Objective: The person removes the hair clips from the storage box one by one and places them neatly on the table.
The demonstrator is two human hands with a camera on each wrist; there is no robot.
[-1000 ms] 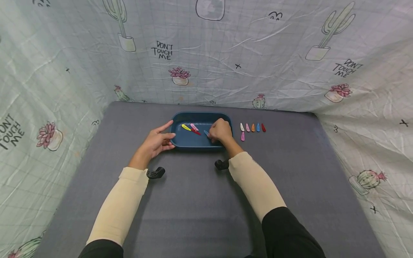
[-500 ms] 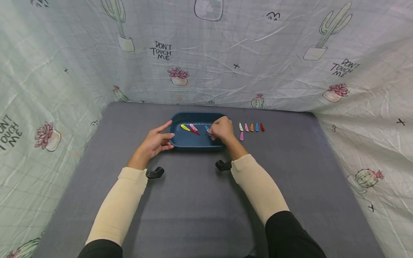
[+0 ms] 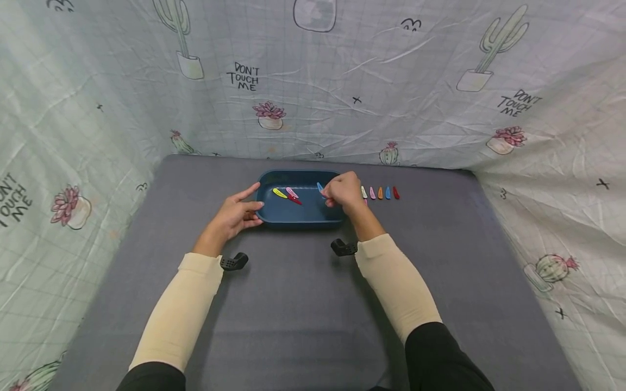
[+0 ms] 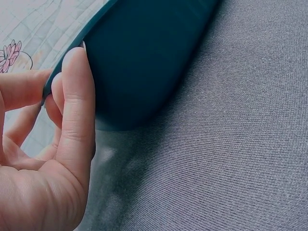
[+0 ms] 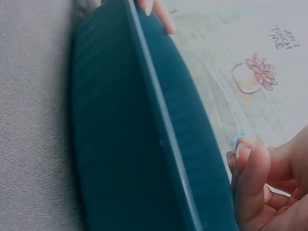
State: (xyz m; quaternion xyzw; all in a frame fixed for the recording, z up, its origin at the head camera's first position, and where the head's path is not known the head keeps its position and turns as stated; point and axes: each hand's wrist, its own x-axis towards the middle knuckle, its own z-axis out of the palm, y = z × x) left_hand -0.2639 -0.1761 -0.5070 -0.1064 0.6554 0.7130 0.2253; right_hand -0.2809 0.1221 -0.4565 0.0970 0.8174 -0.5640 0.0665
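A dark blue tray [image 3: 299,223] stands on the grey cloth. At its left end my left hand [image 3: 232,217] grips the rim; in the left wrist view the thumb and fingers [image 4: 77,106] pinch the tray wall [image 4: 144,57]. My right hand [image 3: 345,191] is above the tray's right end and pinches a blue snap hair clip [image 3: 320,187], whose tip shows past the fingers. Inside the tray, toward the left, lie a yellow hair clip [image 3: 280,193], a pink hair clip [image 3: 292,192] and a red hair clip [image 3: 295,200], the last two touching or nearly so.
Right of the tray a row of hair clips runs from a white clip [image 3: 364,191] through a pink clip [image 3: 373,193], an orange clip [image 3: 380,193] and a blue clip [image 3: 388,193] to a red clip [image 3: 396,193]. Another pink clip is mostly behind my right wrist. A printed curtain [image 3: 313,108] hangs behind.
My right hand has moved right and away from me with the blue hair clip, from inside the tray toward its right rim. My left hand has stayed on the tray.
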